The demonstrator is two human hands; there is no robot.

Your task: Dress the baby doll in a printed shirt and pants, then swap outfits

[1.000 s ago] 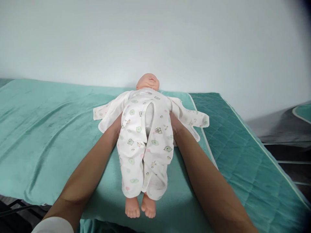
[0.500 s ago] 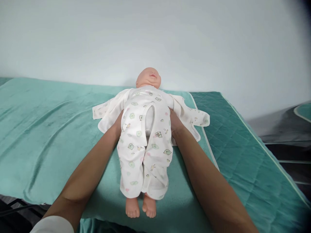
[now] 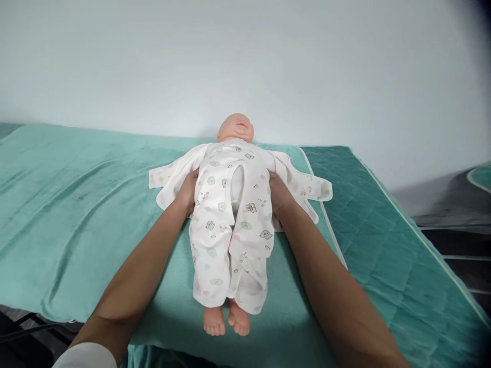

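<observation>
A baby doll (image 3: 235,134) lies on its back on the bed, head toward the wall and bare feet (image 3: 226,321) toward me. It wears white open-crotch trousers (image 3: 213,245) printed with small green animals, drawn high over its chest. A white long-sleeved top (image 3: 174,181) is spread flat beneath it, both sleeves out to the sides. My left hand (image 3: 187,190) grips the doll's side at the waist, and my right hand (image 3: 279,194) grips the opposite side. The fingers of both hands are hidden under the doll and its clothes.
A light green sheet (image 3: 95,225) covers the bed, with creases on the left. On the right lies a darker quilted cover (image 3: 379,245) with a pale edge. A white wall (image 3: 245,61) rises right behind the bed. Dark slats (image 3: 460,255) show at far right.
The doll has shifted slightly to the right, with its feet a little farther from me. More of the back of my left hand shows beside its waist.
</observation>
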